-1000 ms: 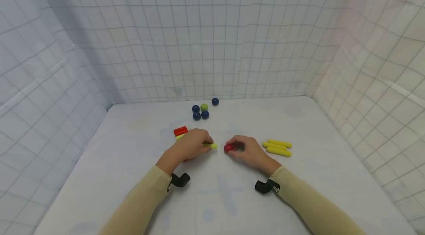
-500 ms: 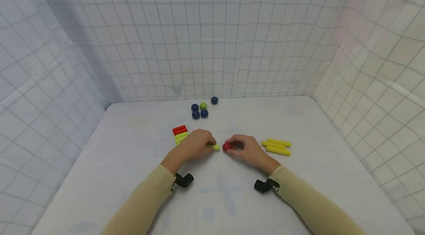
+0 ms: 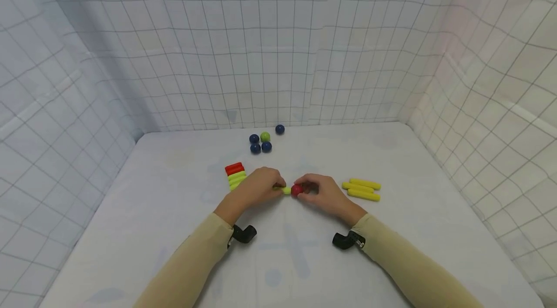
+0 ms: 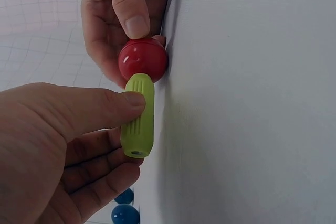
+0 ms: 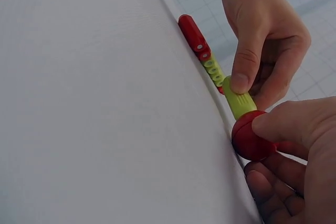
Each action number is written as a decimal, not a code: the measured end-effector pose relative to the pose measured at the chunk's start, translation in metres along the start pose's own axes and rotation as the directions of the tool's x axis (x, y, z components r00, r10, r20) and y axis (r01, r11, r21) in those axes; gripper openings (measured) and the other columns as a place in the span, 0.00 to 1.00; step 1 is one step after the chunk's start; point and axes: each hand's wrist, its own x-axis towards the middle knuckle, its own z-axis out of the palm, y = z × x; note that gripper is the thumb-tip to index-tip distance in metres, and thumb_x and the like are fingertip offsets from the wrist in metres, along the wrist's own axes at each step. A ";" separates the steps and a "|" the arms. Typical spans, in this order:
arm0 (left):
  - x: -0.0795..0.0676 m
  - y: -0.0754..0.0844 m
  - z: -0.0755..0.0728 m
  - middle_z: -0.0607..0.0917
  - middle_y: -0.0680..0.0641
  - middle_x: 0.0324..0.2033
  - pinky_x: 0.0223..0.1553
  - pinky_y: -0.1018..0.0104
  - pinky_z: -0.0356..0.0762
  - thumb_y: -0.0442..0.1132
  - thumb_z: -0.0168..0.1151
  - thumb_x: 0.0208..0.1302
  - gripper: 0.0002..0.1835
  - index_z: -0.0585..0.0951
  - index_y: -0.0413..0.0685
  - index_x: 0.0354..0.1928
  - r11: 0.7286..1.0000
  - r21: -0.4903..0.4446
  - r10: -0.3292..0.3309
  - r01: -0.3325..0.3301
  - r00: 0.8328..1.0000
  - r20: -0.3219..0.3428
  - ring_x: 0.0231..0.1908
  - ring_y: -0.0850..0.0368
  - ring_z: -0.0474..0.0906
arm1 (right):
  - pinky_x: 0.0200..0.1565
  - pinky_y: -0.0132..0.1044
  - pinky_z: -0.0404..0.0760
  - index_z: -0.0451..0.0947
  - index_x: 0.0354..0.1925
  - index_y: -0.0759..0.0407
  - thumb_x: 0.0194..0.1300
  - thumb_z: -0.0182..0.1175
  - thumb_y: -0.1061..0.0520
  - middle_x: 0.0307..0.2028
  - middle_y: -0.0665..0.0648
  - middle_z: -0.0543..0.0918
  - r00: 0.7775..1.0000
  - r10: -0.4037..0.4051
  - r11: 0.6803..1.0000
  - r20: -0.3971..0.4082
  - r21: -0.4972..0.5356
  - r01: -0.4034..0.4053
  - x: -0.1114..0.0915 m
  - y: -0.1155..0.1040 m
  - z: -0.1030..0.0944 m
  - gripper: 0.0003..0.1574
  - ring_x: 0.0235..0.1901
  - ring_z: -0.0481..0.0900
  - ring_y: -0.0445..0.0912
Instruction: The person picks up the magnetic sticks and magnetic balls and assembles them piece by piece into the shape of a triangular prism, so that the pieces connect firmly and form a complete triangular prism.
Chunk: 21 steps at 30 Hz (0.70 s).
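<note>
Between thumb and fingers, my left hand [image 3: 257, 187] pinches a short yellow-green rod [image 4: 139, 132] with ribbed sides and a small metal disc in its near end. My right hand [image 3: 326, 197] holds a glossy red ball [image 5: 251, 139], thumb on top and fingers around its side. The rod's far end sits right against the ball in both wrist views. Both hands are low over the white table [image 3: 278, 255]. Just left of the left hand lies a row of red rods [image 3: 235, 168] and yellow-green rods [image 3: 236, 180], partly hidden by that hand in the head view.
Several dark blue balls [image 3: 255, 148] and one green ball [image 3: 265, 137] lie at the back of the table. Right of the right hand are 3 yellow rods [image 3: 363, 196]. A white cloth wall [image 3: 278, 56] with grid lines rises behind and on both sides.
My left hand has moved right with the yellow-green rod, closing the gap to the red ball. The right hand has stayed nearly in place. More of the rod row at left now shows.
</note>
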 end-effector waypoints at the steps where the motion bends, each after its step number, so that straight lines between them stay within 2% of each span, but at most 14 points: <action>1: 0.000 0.000 0.000 0.92 0.52 0.40 0.54 0.57 0.84 0.33 0.73 0.71 0.07 0.94 0.46 0.47 1.000 0.006 0.002 -0.002 1.000 0.000 0.43 0.55 0.86 | 0.52 0.40 0.83 0.87 0.61 0.49 0.69 0.74 0.60 0.50 0.43 0.89 1.000 -0.004 1.000 0.003 0.004 0.004 0.000 0.000 0.000 0.23 0.46 0.85 0.41; 7: -0.002 -0.001 0.000 0.91 0.51 0.41 0.55 0.56 0.84 0.32 0.73 0.71 0.08 0.94 0.46 0.49 0.999 0.039 0.012 -0.012 1.000 -0.010 0.45 0.53 0.87 | 0.59 0.42 0.83 0.89 0.62 0.47 0.70 0.73 0.61 0.56 0.45 0.89 0.999 -0.032 0.999 0.025 0.018 0.031 -0.001 0.002 -0.001 0.24 0.52 0.86 0.42; 10: -0.004 -0.004 -0.003 0.91 0.51 0.44 0.58 0.55 0.83 0.33 0.72 0.72 0.10 0.92 0.45 0.52 1.000 0.021 -0.022 0.022 1.000 -0.017 0.48 0.52 0.86 | 0.59 0.43 0.83 0.89 0.62 0.48 0.70 0.74 0.61 0.55 0.45 0.89 0.999 -0.031 0.999 0.033 0.026 0.030 -0.001 0.002 -0.001 0.23 0.53 0.86 0.42; 16: -0.012 -0.018 -0.027 0.89 0.46 0.50 0.58 0.51 0.83 0.38 0.73 0.74 0.15 0.89 0.41 0.58 0.995 0.006 -0.099 0.100 0.991 -0.085 0.52 0.48 0.85 | 0.57 0.41 0.83 0.88 0.60 0.46 0.70 0.75 0.60 0.54 0.43 0.88 0.999 -0.024 1.000 0.035 0.013 0.024 0.001 0.006 -0.001 0.22 0.50 0.86 0.41; 21: -0.013 -0.039 -0.048 0.89 0.42 0.51 0.57 0.50 0.83 0.37 0.73 0.73 0.17 0.88 0.40 0.60 0.979 0.047 -0.188 0.197 0.971 -0.147 0.51 0.46 0.84 | 0.54 0.40 0.84 0.87 0.59 0.46 0.69 0.76 0.59 0.52 0.43 0.88 1.000 -0.014 1.000 0.027 0.022 0.013 0.001 0.008 0.001 0.22 0.48 0.85 0.42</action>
